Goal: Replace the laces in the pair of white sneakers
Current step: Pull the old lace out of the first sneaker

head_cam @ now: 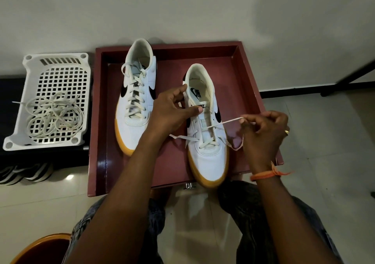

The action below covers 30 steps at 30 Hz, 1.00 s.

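Nearest the camera, the person's knees in dark patterned cloth (263, 213) framed the view, with the rim of an orange bowl (40, 245) at the lower left on the pale tiled floor (324, 142).

Both forearms reached forward over a maroon tray (203, 54) on the floor. The right hand (263, 129), an orange thread band (265, 174) at its wrist and a ring on one finger, had its fingers curled and pinched the free end of a cream lace (223, 122) between thumb and fingertips, the lace drawn taut to the right from an eyelet. The left hand (172, 109) gripped the collar and tongue area of the right-side sneaker (209, 152), thumb raised by the collar and a fingertip pressed on the tongue label.

That sneaker, white with black side marks and a yellow sole, stood in the tray with its toe overhanging the near edge. It was laced only through its lowest eyelets; the lace's other end trailed loose on the tray to the left.

The left-side sneaker (138, 101) stood further back in the tray, apart from the first, fully laced to the top.

Left of the tray, a white perforated basket (26, 77) sat on a dark surface and held a loose heap of cream laces (54, 117). Beyond lay a plain pale wall.
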Available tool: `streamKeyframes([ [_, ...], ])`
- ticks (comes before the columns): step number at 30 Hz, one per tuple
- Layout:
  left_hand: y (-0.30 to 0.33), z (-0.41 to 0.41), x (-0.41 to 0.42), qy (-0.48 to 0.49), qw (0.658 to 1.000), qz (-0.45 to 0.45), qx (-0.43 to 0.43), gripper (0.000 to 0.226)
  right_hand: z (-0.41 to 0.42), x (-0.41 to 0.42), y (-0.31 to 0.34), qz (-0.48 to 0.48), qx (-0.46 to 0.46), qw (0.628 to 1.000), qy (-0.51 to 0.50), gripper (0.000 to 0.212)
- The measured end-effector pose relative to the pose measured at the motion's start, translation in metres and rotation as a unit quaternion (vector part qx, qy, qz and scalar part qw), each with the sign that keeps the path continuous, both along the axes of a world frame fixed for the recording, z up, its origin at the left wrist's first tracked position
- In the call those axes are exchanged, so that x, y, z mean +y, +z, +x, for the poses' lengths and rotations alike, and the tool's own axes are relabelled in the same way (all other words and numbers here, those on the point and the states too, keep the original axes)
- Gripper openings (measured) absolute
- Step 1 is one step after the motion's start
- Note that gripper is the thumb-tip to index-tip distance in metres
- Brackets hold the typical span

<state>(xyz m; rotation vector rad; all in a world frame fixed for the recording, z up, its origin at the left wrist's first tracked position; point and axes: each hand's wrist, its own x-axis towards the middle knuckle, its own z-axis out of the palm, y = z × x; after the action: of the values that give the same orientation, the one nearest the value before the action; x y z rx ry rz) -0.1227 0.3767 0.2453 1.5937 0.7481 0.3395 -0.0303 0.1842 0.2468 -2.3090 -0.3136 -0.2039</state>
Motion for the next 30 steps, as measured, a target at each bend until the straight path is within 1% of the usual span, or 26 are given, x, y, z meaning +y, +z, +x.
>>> streamKeyframes([
  [2, 0.001, 0.0, 0.0, 0.0, 1.0, 0.003, 0.003, 0.088, -0.006, 0.004, 0.002, -0.019, -0.028, 0.998, 0.052, 0.022],
  [3, 0.002, -0.001, 0.0, -0.002, 1.0, 0.005, 0.004, 0.091, -0.012, 0.008, 0.003, -0.038, -0.049, 0.993, 0.096, 0.03],
  [4, 0.002, -0.001, 0.0, -0.004, 1.0, 0.007, 0.002, 0.091, -0.018, 0.012, 0.003, -0.063, -0.071, 0.986, 0.141, 0.033],
  [5, 0.001, -0.001, 0.0, -0.005, 1.0, 0.008, 0.0, 0.09, -0.024, 0.016, 0.002, -0.088, -0.088, 0.975, 0.183, 0.03],
  [6, 0.001, -0.001, 0.0, -0.004, 1.0, 0.006, -0.001, 0.089, -0.029, 0.02, 0.0, -0.108, -0.105, 0.964, 0.218, 0.021],
  [8, 0.001, -0.002, 0.0, -0.003, 1.0, 0.004, -0.001, 0.091, -0.039, 0.026, -0.005, -0.138, -0.126, 0.951, 0.246, 0.007],
  [10, 0.002, -0.002, 0.0, -0.004, 1.0, 0.009, 0.003, 0.094, -0.041, 0.027, -0.009, -0.136, -0.111, 0.956, 0.236, 0.007],
  [13, 0.002, -0.001, 0.0, -0.002, 1.0, 0.021, 0.004, 0.089, -0.033, 0.023, -0.003, -0.064, -0.069, 0.973, 0.209, 0.005],
  [16, 0.001, 0.0, 0.001, 0.001, 1.0, 0.019, 0.004, 0.086, -0.018, 0.014, 0.005, 0.024, 0.044, 0.991, 0.124, 0.004],
  [19, -0.001, 0.0, 0.002, 0.001, 1.0, 0.016, 0.004, 0.083, -0.004, 0.007, -0.001, 0.05, 0.115, 0.991, 0.054, 0.005],
  [21, -0.002, 0.0, 0.002, 0.002, 1.0, 0.018, 0.004, 0.079, -0.002, 0.005, -0.005, 0.083, 0.167, 0.982, 0.039, 0.009],
  [22, -0.002, 0.0, 0.002, 0.002, 1.0, 0.02, 0.005, 0.078, -0.003, 0.005, -0.005, 0.12, 0.204, 0.971, 0.021, 0.009],
  [24, -0.002, 0.0, 0.002, 0.001, 1.0, 0.02, 0.003, 0.07, -0.001, 0.005, -0.004, 0.211, 0.278, 0.936, -0.039, 0.01],
  [25, -0.002, -0.001, 0.002, 0.001, 1.0, 0.019, 0.004, 0.067, 0.002, 0.004, -0.002, 0.249, 0.3, 0.918, -0.072, 0.012],
  [26, -0.002, -0.001, 0.002, 0.002, 1.0, 0.02, 0.005, 0.069, 0.005, 0.002, -0.001, 0.273, 0.312, 0.905, -0.096, 0.013],
  [27, -0.002, -0.001, 0.002, 0.003, 1.0, 0.023, 0.009, 0.074, 0.008, 0.0, -0.001, 0.273, 0.313, 0.904, -0.104, 0.013],
  [28, -0.002, -0.001, 0.002, 0.003, 0.999, 0.029, 0.016, 0.079, 0.01, -0.002, 0.0, 0.253, 0.311, 0.911, -0.096, 0.011],
  [30, -0.001, 0.0, -0.002, -0.002, 0.998, 0.054, 0.029, 0.081, 0.011, -0.004, 0.0, 0.191, 0.31, 0.93, -0.057, 0.01],
])
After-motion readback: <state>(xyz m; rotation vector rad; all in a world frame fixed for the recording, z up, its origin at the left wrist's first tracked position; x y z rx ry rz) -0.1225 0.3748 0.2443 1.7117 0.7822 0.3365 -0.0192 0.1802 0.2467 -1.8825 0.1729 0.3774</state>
